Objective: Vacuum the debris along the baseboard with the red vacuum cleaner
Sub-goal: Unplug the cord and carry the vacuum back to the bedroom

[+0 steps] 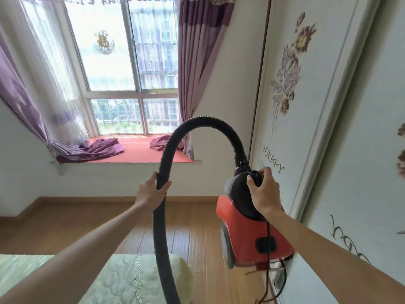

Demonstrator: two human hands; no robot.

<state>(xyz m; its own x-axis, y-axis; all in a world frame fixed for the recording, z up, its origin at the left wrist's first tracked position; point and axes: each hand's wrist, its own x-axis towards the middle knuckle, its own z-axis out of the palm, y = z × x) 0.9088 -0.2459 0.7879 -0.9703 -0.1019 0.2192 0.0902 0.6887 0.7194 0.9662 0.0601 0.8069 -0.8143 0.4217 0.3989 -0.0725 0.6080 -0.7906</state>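
Pale green quilt (122, 281) lay closest to me, on the corner of a bed (183, 268) at the bottom of my view. Past it I saw a floor (65, 224) of brown wood boards, shiny where the light hit it. A wooden baseboard (109, 198) ran along the bottom of the white wall (98, 178) at the far end. Above that wall was a big window (114, 62) with tall buildings outside. Purple curtains (197, 62) hung on both sides, and their ends lay in heaps on the red window seat (135, 152).

On my right stood a white wardrobe door (317, 119) with purple and brown flowers painted on it. Low on the door I could read the word "HAPPY" (272, 160) in curly letters. More small writing sat just under it, but it was too faint for me to read. A round gold sticker (105, 41) was on the window glass, and I could not make out its sign.

My left hand (151, 194) was wrapped around the black hose (161, 227), which bent up in a high loop and came down to the red vacuum cleaner (245, 235). My right hand (264, 191) gripped the black handle (255, 176) on top of it. The red vacuum cleaner hung from that hand, close beside the wardrobe door and up off the floor, as far as I could tell. A black cord (267, 249) dangled down its side.
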